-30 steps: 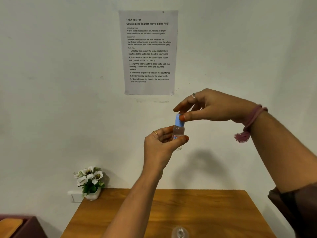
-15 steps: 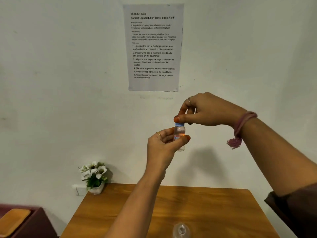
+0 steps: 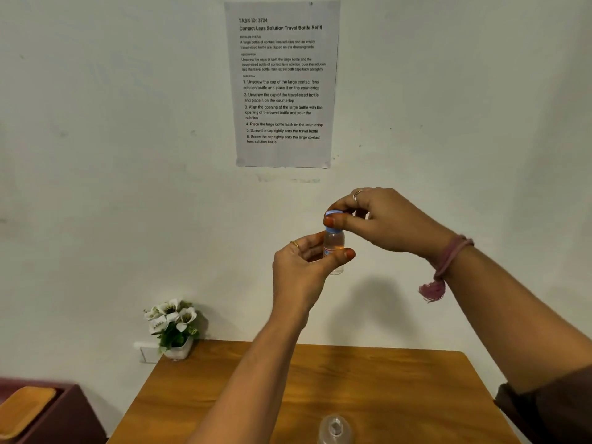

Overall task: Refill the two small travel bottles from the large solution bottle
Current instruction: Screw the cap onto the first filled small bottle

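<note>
Soft, even light is falling from the front, casting a faint grey shadow on the wall [image 3: 96, 155] toward 5 o'clock of the raised hands, while wide-angle distortion is bending the edges and the lower left corner is smearing into blur.

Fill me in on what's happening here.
A person holds a small travel bottle up in front of the wall, the left hand gripping its body. The right hand pinches its blue cap. Another clear bottle stands on the wooden table below.
</note>
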### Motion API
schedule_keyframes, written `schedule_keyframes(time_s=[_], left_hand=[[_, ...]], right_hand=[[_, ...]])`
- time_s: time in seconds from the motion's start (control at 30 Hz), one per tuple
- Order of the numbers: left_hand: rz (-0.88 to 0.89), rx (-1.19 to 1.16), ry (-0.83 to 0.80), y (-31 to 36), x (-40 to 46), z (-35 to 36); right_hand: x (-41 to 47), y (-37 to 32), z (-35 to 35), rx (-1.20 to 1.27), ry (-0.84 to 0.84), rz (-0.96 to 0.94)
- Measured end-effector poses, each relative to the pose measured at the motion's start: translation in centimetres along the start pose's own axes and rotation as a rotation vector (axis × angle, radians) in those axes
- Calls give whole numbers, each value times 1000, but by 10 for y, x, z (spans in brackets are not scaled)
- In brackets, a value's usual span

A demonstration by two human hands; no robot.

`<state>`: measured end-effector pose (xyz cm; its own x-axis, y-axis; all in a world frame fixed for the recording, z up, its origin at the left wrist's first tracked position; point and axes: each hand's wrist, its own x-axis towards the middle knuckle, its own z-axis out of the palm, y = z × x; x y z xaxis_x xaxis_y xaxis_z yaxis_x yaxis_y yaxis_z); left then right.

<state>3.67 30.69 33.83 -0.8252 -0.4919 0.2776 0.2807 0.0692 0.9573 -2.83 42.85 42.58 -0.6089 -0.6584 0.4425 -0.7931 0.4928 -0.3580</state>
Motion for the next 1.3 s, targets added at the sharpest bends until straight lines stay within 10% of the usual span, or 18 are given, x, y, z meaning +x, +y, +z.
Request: schedule_keyframes(time_s=[0.57, 1.3], left_hand=[[-32, 24, 37, -19, -12, -9], [-566, 428, -76, -265, -166, -106]], right_hand=[[-45, 20, 57, 723, 438, 446], [-229, 90, 268, 684, -66, 929]])
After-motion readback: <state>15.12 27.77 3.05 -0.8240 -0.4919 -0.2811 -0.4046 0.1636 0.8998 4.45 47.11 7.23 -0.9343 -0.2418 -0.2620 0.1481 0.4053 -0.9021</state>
